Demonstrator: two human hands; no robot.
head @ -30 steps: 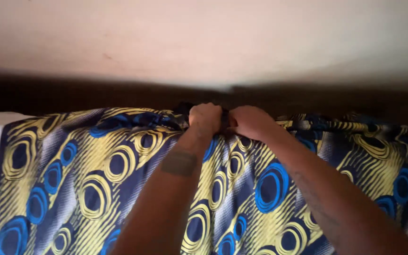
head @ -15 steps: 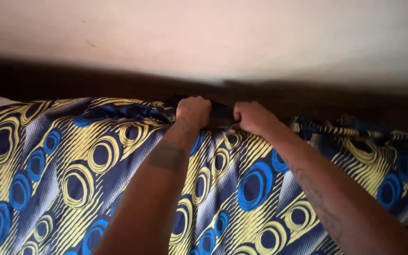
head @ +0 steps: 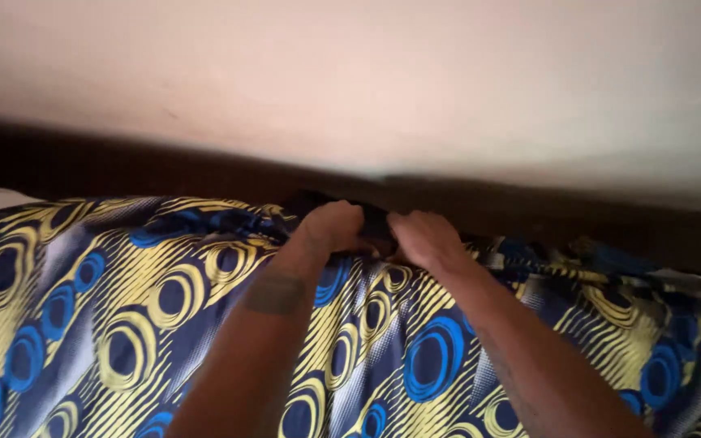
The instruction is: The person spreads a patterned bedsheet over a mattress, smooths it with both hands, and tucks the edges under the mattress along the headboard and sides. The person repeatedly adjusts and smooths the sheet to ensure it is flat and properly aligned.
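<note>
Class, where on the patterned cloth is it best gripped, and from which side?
Grip the patterned cloth at its bunched far edge, coming over the top from the near side, as the left hand and right hand do; elsewhere it lies flat.

No packages, labels, signs or screens in view

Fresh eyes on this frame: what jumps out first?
The patterned cloth fills the lower frame, dark navy with yellow and blue ringed circles. At its far edge, mid-frame, the left hand and the right hand sit close together, fingers curled into the bunched edge beside a dark wooden rail. Above that, a plain pale wall takes up the top.
</note>
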